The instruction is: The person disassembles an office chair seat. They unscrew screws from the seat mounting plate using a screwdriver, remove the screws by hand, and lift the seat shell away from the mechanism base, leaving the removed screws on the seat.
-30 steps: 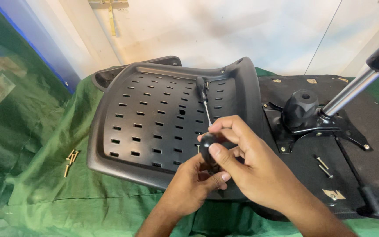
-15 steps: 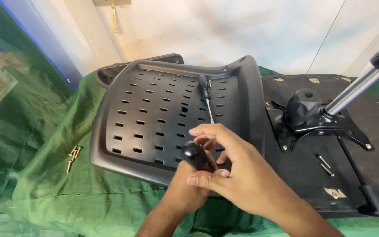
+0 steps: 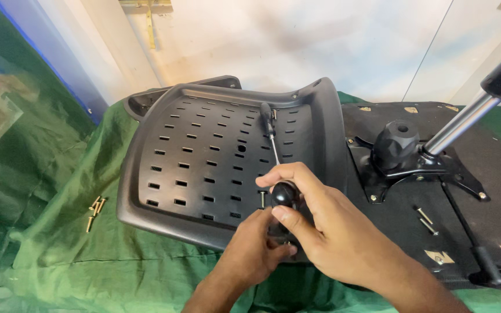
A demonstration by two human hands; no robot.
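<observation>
The screwdriver (image 3: 275,156) lies slanted over the slotted black seat pan (image 3: 204,156), its black knob handle low by the pan's near edge and its thin shaft running up and away to a dark tip piece that rests on the pan near the upper middle. The right hand (image 3: 326,232) wraps the handle from above, thumb and fingers (image 3: 288,174) clenched round the knob. The left hand (image 3: 256,249) sits just beneath it, its fingers curled against the lower part of the handle and the pan's front lip; whether it truly grips the tool or only steadies it cannot be told.

By the look of it, this is a fastening step on the pan: the tool is gripped and aimed, with the tip about at a hole. A short screw (image 3: 262,199) stands just left of the handle, upright in or at a slot. The next move would call for keeping the shaft in line with the fastener, and firm downward pressure while turning.

The pan rests on a green cloth (image 3: 59,255) over the counter. More screws (image 3: 94,210) lie loose on the cloth to the left, well apart from the hands. To the right sits the chair's black base plate (image 3: 413,168) with its chrome cylinder (image 3: 459,124), and two bolts (image 3: 425,220) lie near it.
</observation>
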